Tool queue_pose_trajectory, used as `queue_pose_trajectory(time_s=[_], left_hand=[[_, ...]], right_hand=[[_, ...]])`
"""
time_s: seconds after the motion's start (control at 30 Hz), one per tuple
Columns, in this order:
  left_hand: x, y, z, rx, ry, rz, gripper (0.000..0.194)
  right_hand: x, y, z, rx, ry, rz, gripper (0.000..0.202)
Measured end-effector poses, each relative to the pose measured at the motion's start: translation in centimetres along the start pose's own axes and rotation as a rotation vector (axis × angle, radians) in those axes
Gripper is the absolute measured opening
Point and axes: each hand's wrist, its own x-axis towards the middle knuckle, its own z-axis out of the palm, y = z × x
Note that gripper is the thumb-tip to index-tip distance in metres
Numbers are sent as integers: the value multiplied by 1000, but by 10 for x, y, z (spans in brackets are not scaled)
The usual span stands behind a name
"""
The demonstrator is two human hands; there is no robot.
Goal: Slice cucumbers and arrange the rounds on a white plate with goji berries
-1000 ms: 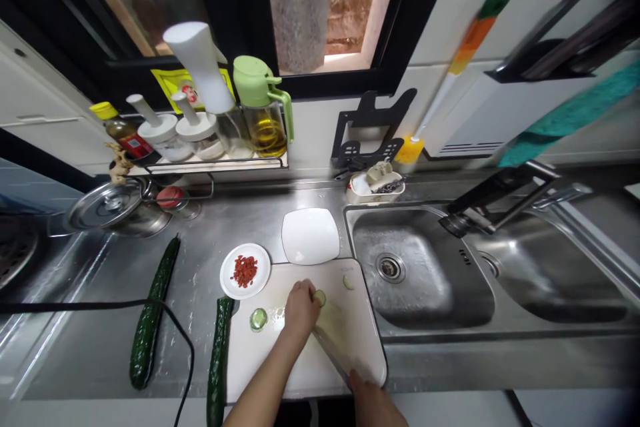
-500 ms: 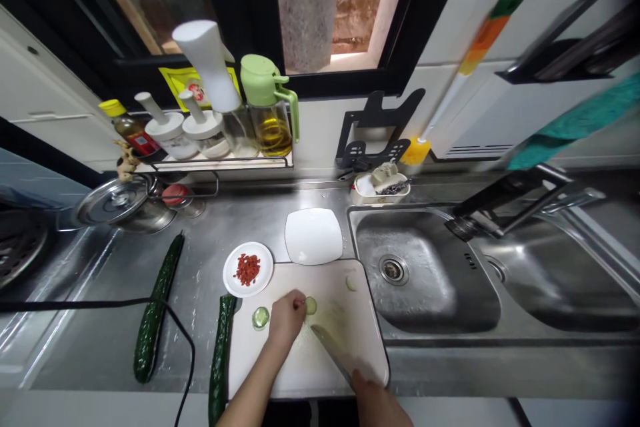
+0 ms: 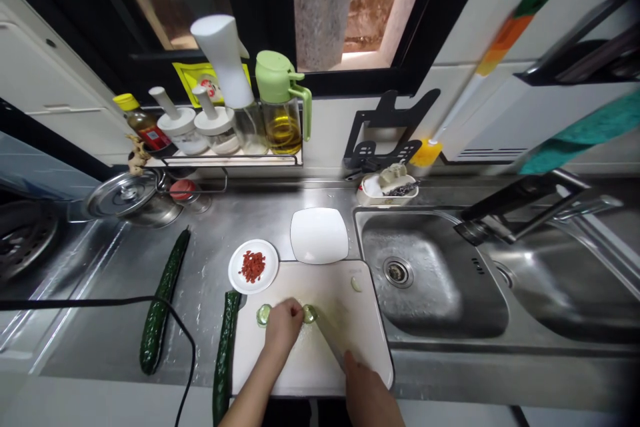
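Observation:
On the white cutting board (image 3: 277, 373), my left hand (image 3: 284, 328) pinches the edge of a cucumber slice (image 3: 310, 313) with closed fingers. My right hand (image 3: 367, 388) is wrapped round the handle of a knife (image 3: 331, 341). Its blade slants up and left across the board, the tip beside that slice. More cut cucumber (image 3: 263, 315) lies left of my left hand, partly covered by it. A thin pale piece (image 3: 355, 284) rests near the board's upper right corner. Against the board's left edge lies a long cucumber (image 3: 226, 357).
A plate of red berries (image 3: 271, 280) and a square white plate (image 3: 319, 235) stand behind the board. Another cucumber (image 3: 164, 303) and a black cable (image 3: 187, 331) lie on the left. The sink (image 3: 435, 300) is on the right. A seasoning rack (image 3: 235, 161) hangs behind.
The knife tip has come up closer to the cucumber slice, which now shows its green rim. My left hand remains beside it. The whole view has shifted slightly.

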Motion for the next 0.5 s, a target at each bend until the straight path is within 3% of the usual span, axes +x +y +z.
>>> queue_pose_trajectory(time_s=[0.17,0.5], left_hand=[[4,0,-2,37,-25,-35,14],[5,-1,-3,46,-48,-35,14]], right_hand=[[-3,-11,-5,-56,-6,-36,55],[-6,-19,-7,-64,-21,-35,61]])
